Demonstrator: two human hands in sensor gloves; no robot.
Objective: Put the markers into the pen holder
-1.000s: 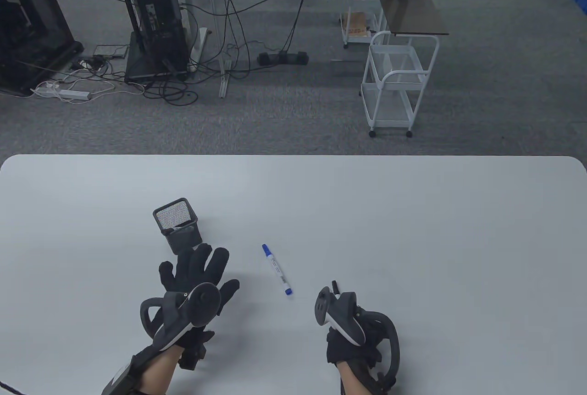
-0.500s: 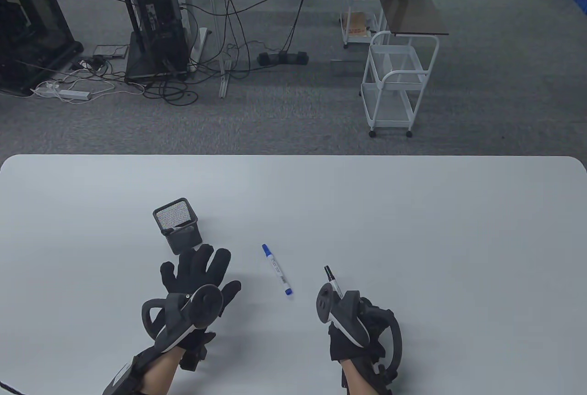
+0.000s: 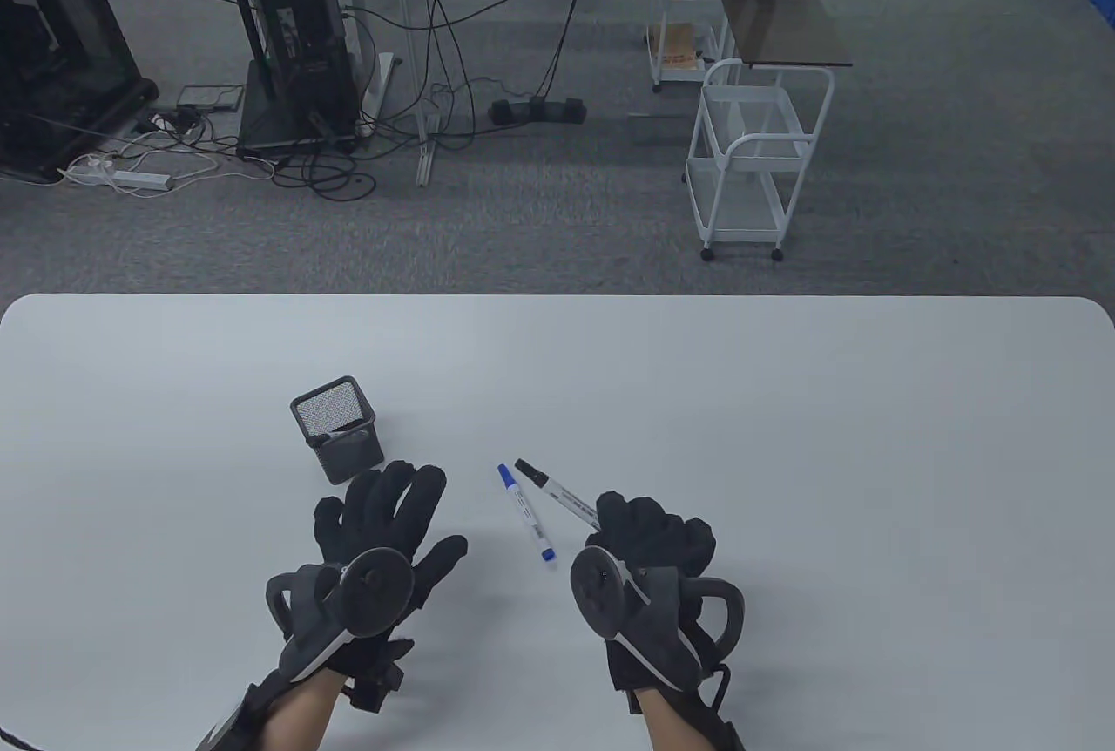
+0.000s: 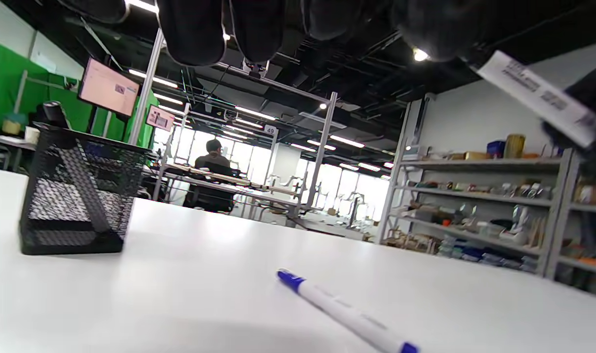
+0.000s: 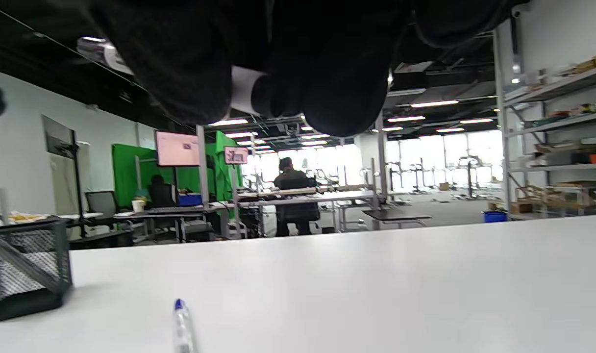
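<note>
A black mesh pen holder (image 3: 338, 429) stands upright on the white table (image 3: 784, 402); it also shows in the left wrist view (image 4: 77, 196) and the right wrist view (image 5: 23, 269). A blue-capped marker (image 3: 526, 512) lies flat between my hands, also seen in the left wrist view (image 4: 347, 314). My right hand (image 3: 649, 529) grips a black-capped marker (image 3: 557, 494) by its rear end, above the table, tip pointing up-left toward the holder. My left hand (image 3: 388, 511) is empty with fingers spread, just below the holder.
The table's far edge (image 3: 557, 296) borders grey carpet. A white wire cart (image 3: 753, 158) and desks with cables (image 3: 418, 45) stand well beyond it.
My right hand turned palm-down and moved up-left, swinging the black-capped marker out toward the holder. My left hand shifted slightly to the right. The blue marker has not moved.
</note>
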